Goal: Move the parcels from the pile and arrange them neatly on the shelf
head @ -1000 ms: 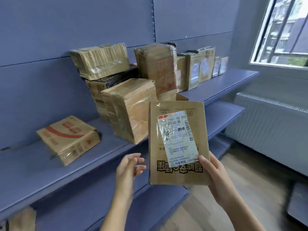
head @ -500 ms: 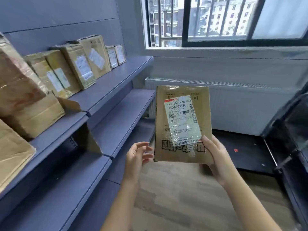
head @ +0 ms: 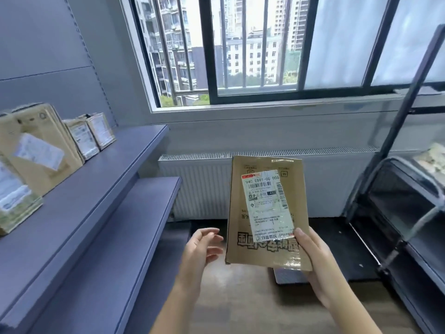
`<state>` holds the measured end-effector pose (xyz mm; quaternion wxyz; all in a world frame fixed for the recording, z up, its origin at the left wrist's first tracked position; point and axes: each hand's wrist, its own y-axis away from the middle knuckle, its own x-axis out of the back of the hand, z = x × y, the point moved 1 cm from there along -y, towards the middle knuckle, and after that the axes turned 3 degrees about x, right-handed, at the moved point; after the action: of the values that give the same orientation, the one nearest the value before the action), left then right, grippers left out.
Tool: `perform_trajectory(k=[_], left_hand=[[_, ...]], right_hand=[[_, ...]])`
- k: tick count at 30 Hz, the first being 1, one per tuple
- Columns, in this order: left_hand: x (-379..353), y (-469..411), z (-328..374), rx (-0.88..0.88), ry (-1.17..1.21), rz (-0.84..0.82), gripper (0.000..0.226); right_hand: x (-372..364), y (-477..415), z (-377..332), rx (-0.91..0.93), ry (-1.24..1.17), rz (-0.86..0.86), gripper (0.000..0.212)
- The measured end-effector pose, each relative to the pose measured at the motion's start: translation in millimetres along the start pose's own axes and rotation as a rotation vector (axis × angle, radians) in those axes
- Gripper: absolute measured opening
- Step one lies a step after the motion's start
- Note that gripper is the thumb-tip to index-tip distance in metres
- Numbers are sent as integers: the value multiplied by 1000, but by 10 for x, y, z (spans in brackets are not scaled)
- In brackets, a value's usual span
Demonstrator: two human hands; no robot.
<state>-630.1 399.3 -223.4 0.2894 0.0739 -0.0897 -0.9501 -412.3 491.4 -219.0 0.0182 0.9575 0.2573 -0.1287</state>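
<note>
Right hand [head: 315, 259] pinches flat brown parcel [head: 267, 213] by its near right corner (label facing up), held upright right of the shelf [head: 115, 179]. Left hand [head: 199, 251] beside it, fingers loosely spread, holding nothing.

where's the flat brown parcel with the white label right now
Head view, centre-right: the flat brown parcel is gripped at its lower right corner by the right hand, in front of the radiator.

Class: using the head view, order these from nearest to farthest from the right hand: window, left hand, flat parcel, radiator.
1. flat parcel, gripped by the right hand itself.
2. left hand, just left of the parcel.
3. radiator, on the wall behind.
4. window, above the radiator.
</note>
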Motion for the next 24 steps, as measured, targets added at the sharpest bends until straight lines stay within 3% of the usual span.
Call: perform_trajectory(k=[6, 9, 11, 18, 24], left_hand=[[-286, -772, -19, 50, -20, -246, 38], [-413, -1217, 37, 28, -59, -313, 61], [-488, -1557, 110, 10, -61, -272, 67], [-660, -2458, 399, 4, 6, 13, 53], [-311, -2802, 578, -15, 82, 257, 54]], right_hand=[[155, -836, 116, -48, -29, 42, 40], [255, -1379, 146, -60, -17, 23, 43], [310, -1794, 150, -68, -6, -8, 43], [302, -3284, 20, -111, 7, -259, 42], [-267, -4202, 52, -140, 65, -551, 61]])
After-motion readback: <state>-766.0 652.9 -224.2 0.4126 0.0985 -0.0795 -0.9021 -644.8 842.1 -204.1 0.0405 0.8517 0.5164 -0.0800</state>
